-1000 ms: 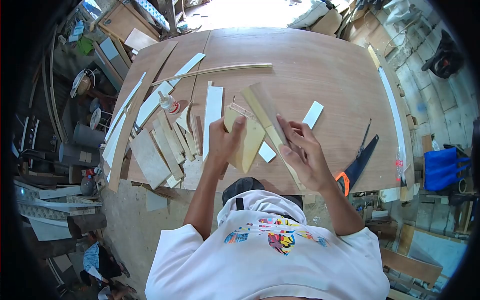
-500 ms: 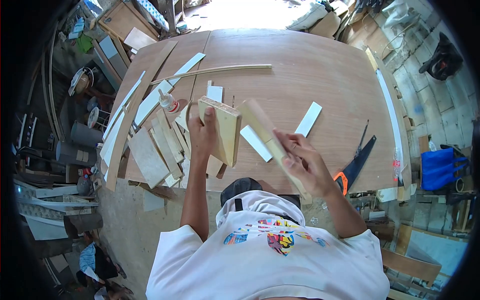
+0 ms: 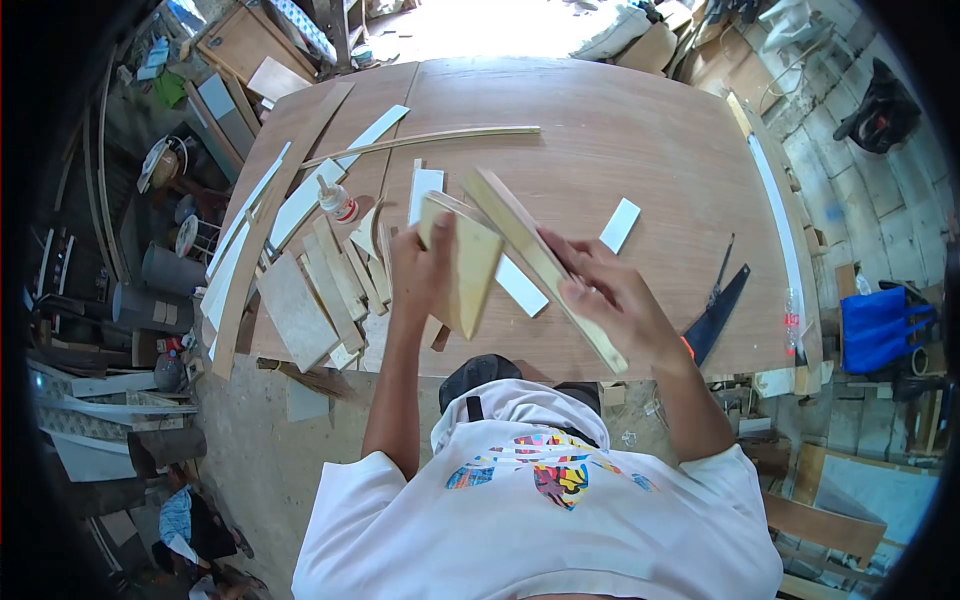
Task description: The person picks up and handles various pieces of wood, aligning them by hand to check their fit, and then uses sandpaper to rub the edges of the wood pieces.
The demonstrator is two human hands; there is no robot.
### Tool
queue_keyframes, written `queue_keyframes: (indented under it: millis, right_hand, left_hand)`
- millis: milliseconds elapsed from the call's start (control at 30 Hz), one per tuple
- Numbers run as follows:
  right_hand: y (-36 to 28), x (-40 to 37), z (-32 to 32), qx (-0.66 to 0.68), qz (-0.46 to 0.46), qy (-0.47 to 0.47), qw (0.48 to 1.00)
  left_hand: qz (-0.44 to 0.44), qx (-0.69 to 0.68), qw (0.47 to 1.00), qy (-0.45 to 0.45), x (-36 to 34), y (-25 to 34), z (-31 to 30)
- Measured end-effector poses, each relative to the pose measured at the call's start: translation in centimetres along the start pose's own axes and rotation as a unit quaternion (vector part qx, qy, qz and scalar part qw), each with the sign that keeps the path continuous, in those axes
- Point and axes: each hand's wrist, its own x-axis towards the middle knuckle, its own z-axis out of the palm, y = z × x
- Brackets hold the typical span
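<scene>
My left hand [image 3: 420, 262] grips a flat, pale wooden block [image 3: 466, 262] by its left side, thumb on the face. In my right hand [image 3: 605, 285] is a long, narrow wooden strip [image 3: 530, 245], held around its middle and slanting from upper left to lower right. The strip's upper part overlaps the block's top right corner in this view. Below the strip, a white board piece [image 3: 522, 288] lies on the table [image 3: 620, 140]. Another white piece [image 3: 621, 224] rests just beyond my right hand.
A handsaw [image 3: 718, 315] lies right of my right hand, its handle partly hidden. Left are a glue bottle [image 3: 338, 200], several wood offcuts [image 3: 300, 312] and a long plank [image 3: 272, 215]. A clear bottle [image 3: 792, 328] stands near the right edge.
The block in my left hand has shifted right and tilted. The strip in my right hand has come closer to it, its upper end moving left and up.
</scene>
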Motion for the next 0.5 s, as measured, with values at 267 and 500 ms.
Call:
queue_keyframes:
  millis: [267,500]
  right_hand:
    - [2.9,-2.9,-1.5,0.072,0.002,0.108,0.992]
    - [1.9,-3.6,-1.4,0.210,-0.028,-0.047,0.976]
  left_hand:
    - [-0.118,-0.078,0.990,0.030,-0.2,0.1,-0.6]
    - [-0.157,-0.115,0.981,0.017,-0.6,0.2,1.1]
